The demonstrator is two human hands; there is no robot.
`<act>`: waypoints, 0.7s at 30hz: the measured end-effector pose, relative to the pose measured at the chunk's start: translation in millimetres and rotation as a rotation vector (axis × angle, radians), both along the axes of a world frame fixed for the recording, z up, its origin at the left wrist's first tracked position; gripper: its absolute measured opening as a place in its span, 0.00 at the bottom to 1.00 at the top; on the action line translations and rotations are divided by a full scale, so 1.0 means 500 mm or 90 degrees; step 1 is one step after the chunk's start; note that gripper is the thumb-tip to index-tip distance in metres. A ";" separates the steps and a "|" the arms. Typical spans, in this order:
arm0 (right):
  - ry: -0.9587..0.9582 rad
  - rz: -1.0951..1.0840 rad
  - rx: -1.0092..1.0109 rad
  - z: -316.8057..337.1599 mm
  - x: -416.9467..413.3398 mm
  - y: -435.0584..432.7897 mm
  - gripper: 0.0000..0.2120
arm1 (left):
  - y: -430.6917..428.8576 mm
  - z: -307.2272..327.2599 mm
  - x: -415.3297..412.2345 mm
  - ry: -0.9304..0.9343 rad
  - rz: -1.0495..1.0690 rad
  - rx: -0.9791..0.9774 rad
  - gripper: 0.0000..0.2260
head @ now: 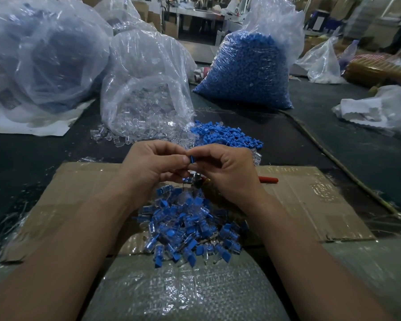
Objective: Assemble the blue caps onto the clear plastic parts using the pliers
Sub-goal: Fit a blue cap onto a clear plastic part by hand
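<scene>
My left hand [152,163] and my right hand [222,170] meet above the cardboard sheet [310,200], fingertips together. Between them they pinch a small blue cap [192,159]; a clear part may be under my left fingers, but I cannot tell. The pliers [267,180] lie on the cardboard just under my right hand, red handle pointing right, metal head mostly hidden. A heap of assembled blue-and-clear pieces [190,225] lies below my hands. Loose blue caps [225,134] and loose clear parts [116,137] are piled beyond my hands.
An open bag of clear parts [144,93] stands behind my hands, a full bag of blue caps [250,70] to its right. Large filled bags [44,56] are at the left. A rope-like cord [333,158] crosses the dark table on the right.
</scene>
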State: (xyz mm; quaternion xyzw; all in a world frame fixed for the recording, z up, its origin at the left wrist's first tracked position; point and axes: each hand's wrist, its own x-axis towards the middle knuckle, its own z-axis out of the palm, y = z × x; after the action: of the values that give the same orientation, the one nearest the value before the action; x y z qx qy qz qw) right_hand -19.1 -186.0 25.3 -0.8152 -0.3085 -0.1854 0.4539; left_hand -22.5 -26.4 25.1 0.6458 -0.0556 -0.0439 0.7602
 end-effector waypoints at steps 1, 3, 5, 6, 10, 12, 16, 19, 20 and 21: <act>-0.004 -0.001 -0.004 -0.001 0.000 0.000 0.12 | -0.001 0.000 0.000 -0.006 0.003 0.004 0.07; -0.006 0.000 -0.017 0.000 0.000 0.001 0.12 | -0.002 -0.001 -0.001 -0.013 0.005 0.007 0.06; 0.034 0.001 -0.039 0.003 0.001 -0.001 0.14 | -0.003 -0.001 -0.002 -0.017 0.009 0.007 0.06; 0.074 -0.012 -0.050 0.006 0.004 -0.006 0.17 | -0.002 -0.001 -0.001 -0.019 0.016 0.006 0.05; 0.207 -0.148 -0.101 0.023 0.026 -0.067 0.18 | 0.008 -0.003 0.006 -0.015 0.062 -0.013 0.06; 0.268 -0.178 -0.205 0.033 0.034 -0.104 0.17 | 0.011 -0.003 0.007 -0.016 0.071 -0.012 0.07; 0.474 -0.111 -0.370 0.037 0.032 -0.131 0.24 | 0.012 -0.004 0.008 -0.017 0.071 -0.009 0.06; 0.479 -0.117 -0.459 0.033 0.029 -0.123 0.34 | 0.013 -0.004 0.009 -0.016 0.072 -0.007 0.06; 0.462 -0.123 -0.484 0.032 0.029 -0.119 0.36 | 0.013 -0.005 0.010 -0.015 0.071 -0.005 0.06; 0.451 -0.126 -0.498 0.032 0.028 -0.115 0.37 | 0.014 -0.005 0.010 -0.015 0.071 -0.004 0.07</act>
State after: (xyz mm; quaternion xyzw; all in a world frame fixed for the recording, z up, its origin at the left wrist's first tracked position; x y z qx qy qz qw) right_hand -5.0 -243.6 41.2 -0.9612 -0.1041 0.1880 0.1731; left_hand -17.5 -19.6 22.5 0.6462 -0.0287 0.0060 0.7626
